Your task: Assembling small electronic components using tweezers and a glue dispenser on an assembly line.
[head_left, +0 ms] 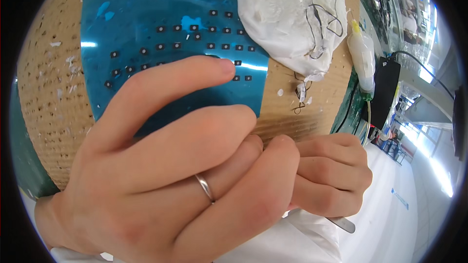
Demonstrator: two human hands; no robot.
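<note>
My left hand (195, 175) fills the lower middle, with a silver ring on one finger. Its index finger stretches out over a blue sheet (112, 19), while the other fingers curl in towards my right hand. Whatever those curled fingers may hold is hidden. Beside them my right hand (331, 173) is closed in a fist round a thin metal tool; only the tool's flat, rounded end (344, 224) sticks out below. Small black square parts with pale round centres (177, 28) lie in loose rows on the blue sheet, some of them covered by my left hand.
Brown cardboard (48, 92) lies under the sheet, dotted with white scraps. At the far right is a crumpled white cloth (278, 14) with dark thread or wire (336, 24) on it. A dispensing syringe (361, 61) with a yellow tip rests near a black box (382, 92).
</note>
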